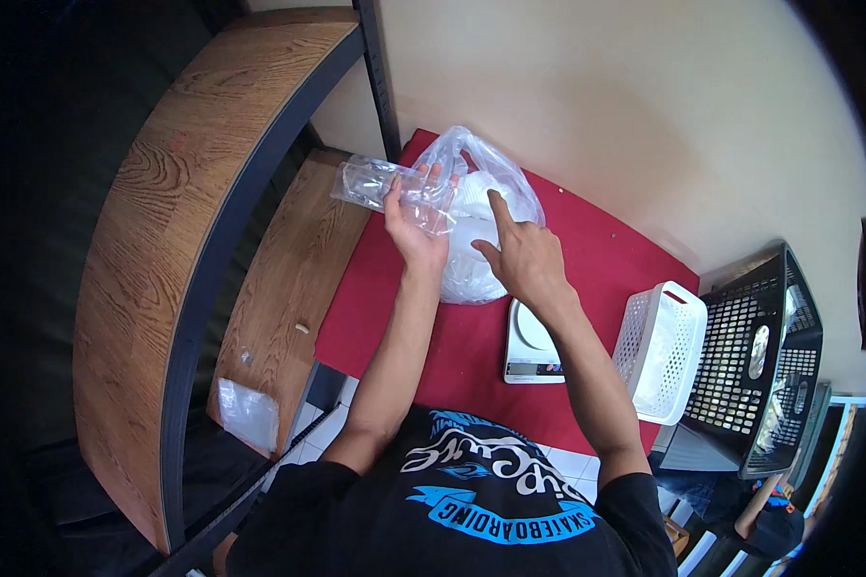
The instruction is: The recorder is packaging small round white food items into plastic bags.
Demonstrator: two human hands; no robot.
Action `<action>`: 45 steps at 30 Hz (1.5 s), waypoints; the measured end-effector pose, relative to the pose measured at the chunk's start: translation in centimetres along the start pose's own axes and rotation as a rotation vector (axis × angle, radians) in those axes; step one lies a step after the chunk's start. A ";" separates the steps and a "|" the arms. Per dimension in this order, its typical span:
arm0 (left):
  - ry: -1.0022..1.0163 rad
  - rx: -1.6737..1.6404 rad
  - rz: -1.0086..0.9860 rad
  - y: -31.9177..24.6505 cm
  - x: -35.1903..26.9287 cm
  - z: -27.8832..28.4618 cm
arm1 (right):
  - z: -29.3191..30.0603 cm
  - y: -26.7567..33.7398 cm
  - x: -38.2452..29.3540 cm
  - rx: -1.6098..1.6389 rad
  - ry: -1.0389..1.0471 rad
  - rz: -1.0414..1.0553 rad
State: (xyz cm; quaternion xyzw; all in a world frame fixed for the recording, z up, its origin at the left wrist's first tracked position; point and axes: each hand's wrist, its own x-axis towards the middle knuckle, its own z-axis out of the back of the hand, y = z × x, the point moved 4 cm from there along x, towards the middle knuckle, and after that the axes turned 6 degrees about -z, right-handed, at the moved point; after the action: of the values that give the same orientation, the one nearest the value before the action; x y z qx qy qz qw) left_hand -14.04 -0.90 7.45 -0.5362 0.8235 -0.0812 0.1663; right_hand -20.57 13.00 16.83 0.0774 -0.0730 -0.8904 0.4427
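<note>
My left hand [417, 223] is palm up with a clear plastic bag [375, 184] held across its fingers, the thumb lying over it. Just to the right, my right hand [527, 252] has its index finger and thumb apart and grips nothing that I can see. Beneath both hands, on the red table [592, 267], lies a large translucent plastic bag [469, 278] with white contents, some of them ridged. A white digital kitchen scale [530, 346] stands nearer to me, partly covered by my right forearm.
White perforated plastic baskets [667, 360] stand at the table's right side, beside black plastic crates [736, 360]. At left are wooden shelves [209, 166] on a dark metal frame; the lower one holds a stack of clear plastic bags [249, 415]. Another person [765, 516] is at the lower right.
</note>
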 end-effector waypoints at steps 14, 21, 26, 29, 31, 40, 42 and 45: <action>0.011 0.043 -0.070 -0.8 -0.2 1.2 | -1.9 -4.0 -1.3 0.872 -0.202 -0.257; 0.108 0.169 0.059 0.4 -4.3 2.2 | -5.9 -0.7 -1.7 1.671 0.166 -0.507; 0.223 0.317 0.026 -1.5 -5.1 1.9 | -3.5 0.0 -0.9 1.784 0.087 -0.455; 0.297 0.268 -0.033 -2.5 -5.4 -0.3 | -1.9 -0.8 0.5 1.676 -0.003 -0.424; -0.001 0.542 -0.317 -6.0 -4.3 0.5 | -0.1 -2.9 1.5 1.457 -0.160 -0.371; 1.117 1.907 -0.791 -6.8 -6.5 -8.9 | 3.2 -0.6 3.0 1.266 0.209 -0.141; 1.043 1.846 -0.508 -6.7 -5.5 -8.0 | 2.6 -0.2 3.3 1.169 0.153 -0.015; 0.902 1.735 -0.185 -6.8 -4.2 -5.3 | 1.8 -2.2 4.7 0.925 0.135 -0.020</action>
State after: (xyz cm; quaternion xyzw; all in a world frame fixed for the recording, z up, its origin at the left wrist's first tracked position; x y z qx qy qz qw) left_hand -8.55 -0.13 15.30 -0.2092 0.4190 -0.8679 0.1655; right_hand -25.46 10.71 17.84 0.3249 -0.4324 -0.7616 0.3570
